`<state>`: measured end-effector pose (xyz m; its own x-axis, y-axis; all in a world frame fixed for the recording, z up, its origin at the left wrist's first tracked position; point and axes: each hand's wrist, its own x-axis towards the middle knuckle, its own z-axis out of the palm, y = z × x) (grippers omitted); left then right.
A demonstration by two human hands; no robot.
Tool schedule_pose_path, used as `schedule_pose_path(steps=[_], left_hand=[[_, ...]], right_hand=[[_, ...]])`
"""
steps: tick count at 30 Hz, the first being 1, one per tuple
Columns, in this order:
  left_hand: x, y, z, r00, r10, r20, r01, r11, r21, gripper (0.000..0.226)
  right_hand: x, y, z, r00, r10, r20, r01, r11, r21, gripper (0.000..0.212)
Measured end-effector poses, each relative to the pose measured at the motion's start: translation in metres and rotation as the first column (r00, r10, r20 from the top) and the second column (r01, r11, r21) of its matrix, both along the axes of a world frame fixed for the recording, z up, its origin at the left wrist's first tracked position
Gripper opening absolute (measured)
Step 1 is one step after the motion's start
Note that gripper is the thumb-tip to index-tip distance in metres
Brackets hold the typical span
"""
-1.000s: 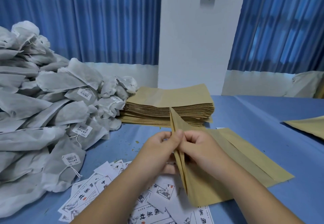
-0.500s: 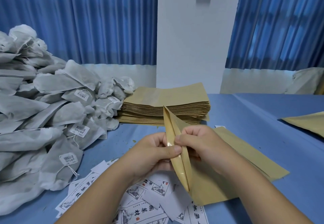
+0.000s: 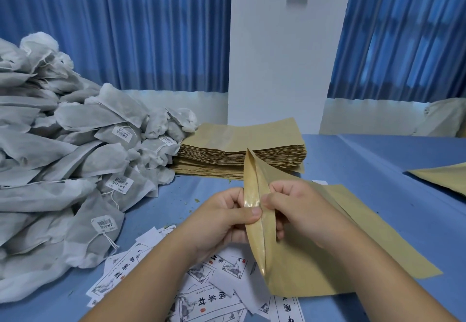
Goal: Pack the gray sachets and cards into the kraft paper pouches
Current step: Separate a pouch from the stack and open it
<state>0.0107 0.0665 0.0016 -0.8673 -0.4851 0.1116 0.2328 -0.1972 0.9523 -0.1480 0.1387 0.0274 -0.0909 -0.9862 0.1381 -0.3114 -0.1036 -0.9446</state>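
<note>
Both my left hand (image 3: 222, 217) and right hand (image 3: 300, 210) pinch one pouch (image 3: 297, 266) mouth apart; it looks empty, sachets (image 3: 75, 160) and cards (image 3: 201, 299) unpacked.

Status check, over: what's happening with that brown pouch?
Left hand and right hand each pinch one wall of kraft paper pouch, mouth parted. Gray sachets piled at left, cards under the wrists, none in hand. Nothing blocking.
</note>
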Motion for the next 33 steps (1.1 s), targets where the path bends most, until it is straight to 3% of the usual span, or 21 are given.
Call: schedule_pose_path(steps=[5,8,12,14,16,18,23,27,29,31,33], left_hand=[[0.000,-0.003,-0.002,1.000,-0.021,-0.002,0.021,1.000,0.003,0.026],[-0.001,-0.004,-0.005,1.000,-0.002,-0.021,0.003,0.999,0.035,0.027],[-0.005,0.001,0.003,0.990,0.130,-0.058,-0.121,0.982,0.142,0.022],[-0.013,0.009,0.007,0.939,0.330,0.094,-0.330,0.944,-0.011,0.025],[-0.021,0.019,0.008,0.789,0.556,0.262,-0.475,0.822,-0.314,0.013],[-0.024,0.029,0.012,0.701,0.636,0.322,-0.470,0.752,-0.463,0.015],[-0.023,0.032,0.012,0.669,0.624,0.404,-0.288,0.718,-0.633,0.019],[-0.004,0.015,0.018,0.723,0.479,0.498,-0.213,0.840,-0.499,0.032],[0.012,0.002,0.024,0.769,0.346,0.538,-0.248,0.936,-0.248,0.031],[0.023,-0.007,0.029,0.809,0.259,0.527,-0.267,0.962,-0.062,0.027],[0.025,-0.012,0.029,0.796,0.285,0.533,-0.265,0.957,-0.116,0.027]], right_hand=[[0.000,0.001,0.002,1.000,0.012,0.007,-0.012,1.000,-0.001,0.023],[0.001,0.003,0.004,0.999,-0.005,0.053,0.006,1.000,-0.020,0.037],[-0.001,0.004,0.009,0.991,-0.101,0.093,0.110,0.989,-0.100,0.047],[0.002,0.003,0.007,0.986,-0.160,-0.046,0.151,0.976,-0.158,0.046],[0.009,0.004,0.006,0.952,-0.211,-0.222,0.159,0.960,-0.229,0.038],[0.015,0.006,0.007,0.911,-0.240,-0.335,0.146,0.948,-0.282,0.029],[0.019,0.014,0.017,0.809,-0.304,-0.502,0.158,0.937,-0.312,0.034],[0.017,0.022,0.037,0.666,-0.291,-0.687,0.198,0.957,-0.213,0.029],[0.016,0.024,0.050,0.620,-0.311,-0.720,0.250,0.948,-0.194,0.029],[0.020,0.021,0.062,0.588,-0.298,-0.752,0.268,0.949,-0.166,0.030],[0.031,0.014,0.071,0.579,-0.249,-0.776,0.248,0.961,-0.124,0.027]])
